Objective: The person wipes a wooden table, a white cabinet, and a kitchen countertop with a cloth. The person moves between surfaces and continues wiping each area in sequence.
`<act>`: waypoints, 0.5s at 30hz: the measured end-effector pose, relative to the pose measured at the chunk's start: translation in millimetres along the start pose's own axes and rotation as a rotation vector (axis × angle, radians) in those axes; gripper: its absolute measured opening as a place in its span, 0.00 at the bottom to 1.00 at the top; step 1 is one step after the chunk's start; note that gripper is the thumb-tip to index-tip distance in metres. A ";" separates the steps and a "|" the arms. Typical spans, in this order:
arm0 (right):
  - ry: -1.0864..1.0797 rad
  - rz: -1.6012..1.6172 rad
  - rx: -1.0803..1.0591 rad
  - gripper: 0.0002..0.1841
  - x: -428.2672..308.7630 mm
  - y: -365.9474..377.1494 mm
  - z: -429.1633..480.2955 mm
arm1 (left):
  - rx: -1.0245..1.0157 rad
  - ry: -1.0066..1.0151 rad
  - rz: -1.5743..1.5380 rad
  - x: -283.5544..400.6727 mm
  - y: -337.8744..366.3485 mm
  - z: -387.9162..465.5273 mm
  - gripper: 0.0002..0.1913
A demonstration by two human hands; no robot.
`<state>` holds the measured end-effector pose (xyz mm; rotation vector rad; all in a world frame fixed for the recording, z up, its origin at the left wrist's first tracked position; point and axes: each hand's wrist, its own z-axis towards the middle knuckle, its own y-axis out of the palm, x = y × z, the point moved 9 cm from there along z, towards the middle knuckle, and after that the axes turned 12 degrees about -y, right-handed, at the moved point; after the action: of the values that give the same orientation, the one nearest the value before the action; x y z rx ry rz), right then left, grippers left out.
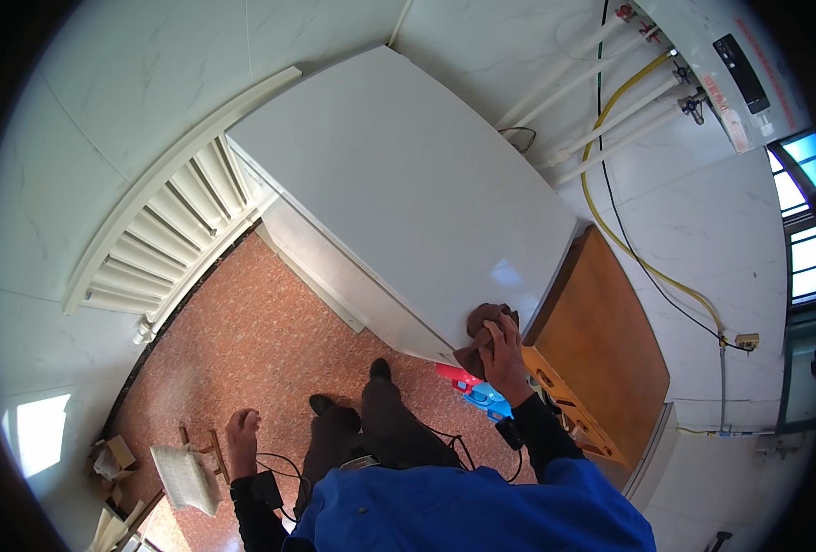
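My right hand (506,359) presses a crumpled brown cloth (480,330) onto the near right corner of a glossy white top (408,179). Part of the cloth hangs over the front edge. The top belongs to a box-shaped white appliance, whose front face (339,276) drops to the floor. Low on the left, my left hand (243,435) hangs in the air, apart from the appliance. Its fingers are loosely curled, and nothing shows in it. A padded stool (185,477) stands just beside that hand.
A white radiator (166,238) lines the left wall. Brown wooden furniture (597,345) adjoins the appliance's right side, with red and blue plastic items (484,397) by its front. A yellow hose (595,172), pipes and a wall-mounted heater (739,83) are at upper right. Cardboard boxes (114,459) sit lower left.
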<state>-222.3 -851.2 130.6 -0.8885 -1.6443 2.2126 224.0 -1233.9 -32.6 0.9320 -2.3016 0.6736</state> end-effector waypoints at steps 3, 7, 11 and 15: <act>-0.005 -0.003 0.018 0.29 -3.8 2.2 18.5 | -0.006 -0.014 0.017 6.9 2.4 7.6 0.14; -0.027 -0.018 0.027 0.31 10.8 8.6 59.4 | -0.031 0.012 0.047 24.7 12.9 22.9 0.14; 0.002 0.003 0.048 0.31 46.0 12.4 106.9 | -0.040 0.043 0.076 49.0 24.9 38.9 0.14; 0.059 -0.051 0.103 0.31 83.9 14.5 154.6 | -0.048 0.084 0.150 85.5 38.0 51.9 0.14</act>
<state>-378.5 -932.3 117.7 -0.8664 -1.4953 2.1929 128.6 -1281.3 -22.7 0.7012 -2.3185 0.7023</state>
